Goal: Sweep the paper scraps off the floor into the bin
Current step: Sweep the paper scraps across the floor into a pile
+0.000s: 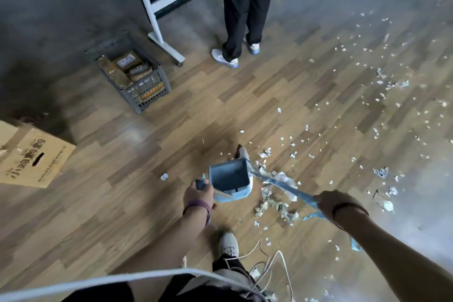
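Note:
A blue dustpan (pixel 229 178) stands on the wooden floor just ahead of my feet. My left hand (pixel 198 195) grips its upright handle at the pan's left. My right hand (pixel 334 203) grips the blue broom handle (pixel 284 185), which slants up-left toward the pan's right side. The broom's head is blurred beside the pan. A heap of crumpled paper scraps (pixel 277 203) lies right of the pan under the handle. Several small white scraps (pixel 382 81) are strewn across the floor to the right and far right. One lone scrap (pixel 164 176) lies left of the pan.
A person in dark trousers (pixel 242 7) stands ahead by a white table frame (pixel 157 22). A dark crate (pixel 130 73) of boxes sits left of centre. A cardboard box (pixel 31 157) is at the left edge. White cables (pixel 269 265) trail by my shoe (pixel 228 245).

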The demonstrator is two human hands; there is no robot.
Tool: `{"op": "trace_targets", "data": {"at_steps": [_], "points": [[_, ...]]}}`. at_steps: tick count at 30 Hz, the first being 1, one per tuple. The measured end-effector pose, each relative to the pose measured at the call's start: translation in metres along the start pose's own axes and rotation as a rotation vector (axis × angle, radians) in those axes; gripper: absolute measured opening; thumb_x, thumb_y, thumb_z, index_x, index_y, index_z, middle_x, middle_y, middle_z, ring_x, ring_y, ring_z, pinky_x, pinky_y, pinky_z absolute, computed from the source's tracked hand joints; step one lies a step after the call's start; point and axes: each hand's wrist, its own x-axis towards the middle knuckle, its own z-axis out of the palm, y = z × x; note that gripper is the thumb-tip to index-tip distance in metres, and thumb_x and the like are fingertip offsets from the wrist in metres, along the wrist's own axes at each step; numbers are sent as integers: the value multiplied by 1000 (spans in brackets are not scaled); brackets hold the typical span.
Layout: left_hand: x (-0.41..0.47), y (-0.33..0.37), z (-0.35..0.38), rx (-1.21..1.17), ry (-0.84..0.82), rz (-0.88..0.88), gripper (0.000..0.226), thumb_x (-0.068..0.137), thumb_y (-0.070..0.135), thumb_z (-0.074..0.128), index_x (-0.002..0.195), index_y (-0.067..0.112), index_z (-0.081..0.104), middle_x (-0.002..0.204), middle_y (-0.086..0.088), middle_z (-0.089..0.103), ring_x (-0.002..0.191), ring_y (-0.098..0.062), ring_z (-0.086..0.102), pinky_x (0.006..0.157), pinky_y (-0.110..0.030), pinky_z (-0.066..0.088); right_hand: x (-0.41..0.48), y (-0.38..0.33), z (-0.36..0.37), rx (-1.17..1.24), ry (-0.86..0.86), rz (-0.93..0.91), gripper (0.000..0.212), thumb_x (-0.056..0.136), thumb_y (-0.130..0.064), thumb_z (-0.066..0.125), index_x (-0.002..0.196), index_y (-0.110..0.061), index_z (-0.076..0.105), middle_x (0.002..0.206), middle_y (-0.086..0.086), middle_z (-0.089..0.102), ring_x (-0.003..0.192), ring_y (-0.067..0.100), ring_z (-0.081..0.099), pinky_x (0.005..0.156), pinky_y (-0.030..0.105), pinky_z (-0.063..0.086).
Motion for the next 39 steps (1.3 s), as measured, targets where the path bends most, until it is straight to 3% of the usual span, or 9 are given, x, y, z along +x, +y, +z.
{"op": "trace_targets", "data": {"at_steps": [4, 13, 18, 23, 30, 34, 39], "points": [[10, 23, -51, -8, 107, 88, 8, 88, 12, 54, 93, 11, 60, 79, -7, 59, 30, -18, 50, 23, -16, 34, 9, -60, -32, 5, 50, -146, 39, 93, -30, 41, 128, -27, 57, 127, 5, 63, 117, 23, 59, 96, 30, 48], [70, 36, -233, -44, 259, 81, 16, 84, 8, 55, 98, 16, 59, 95, -14, 61, 62, -37, 62, 26, -16, 38, 17, -276, -116, -28, 70, -420, 25, 84, -28, 54, 106, -23, 65, 113, 8, 66, 107, 29, 63, 86, 33, 49], [121, 28, -324, -60, 339, -14, 26, 81, 11, 56, 105, 17, 63, 103, -14, 65, 57, -34, 66, 32, -21, 47, 18, -397, -137, -72, 64, -492, 28, 82, -29, 60, 108, -22, 67, 111, 8, 68, 103, 31, 64, 87, 36, 53], [152, 17, -365, -186, 320, -148, 28, 85, 1, 54, 110, 12, 59, 107, -18, 60, 64, -36, 58, 29, -17, 40, 23, -462, -139, -78, 26, -496, 35, 91, -31, 50, 120, -18, 62, 122, 11, 63, 113, 31, 59, 93, 35, 47], [177, 25, -332, -209, 206, -261, 25, 85, 1, 59, 109, 9, 58, 102, -18, 58, 45, -26, 51, 30, -16, 40, 47, -448, -144, -138, -9, -404, 37, 94, -26, 47, 128, -17, 58, 130, 10, 59, 119, 29, 57, 96, 35, 45], [178, 51, -266, -169, 108, -286, 22, 86, -1, 55, 105, 8, 56, 84, -14, 58, 34, -22, 49, 30, -16, 38, 74, -383, -144, -48, -83, -281, 43, 92, -40, 48, 129, -19, 56, 133, 7, 57, 121, 26, 55, 99, 35, 45], [177, 91, -156, -49, 6, -226, 11, 85, 3, 57, 94, 9, 56, 88, -15, 59, 32, -23, 48, 32, -19, 42, 112, -272, -142, 79, -149, -135, 42, 95, -35, 42, 132, -21, 54, 137, 5, 55, 125, 26, 53, 101, 37, 44]]}}
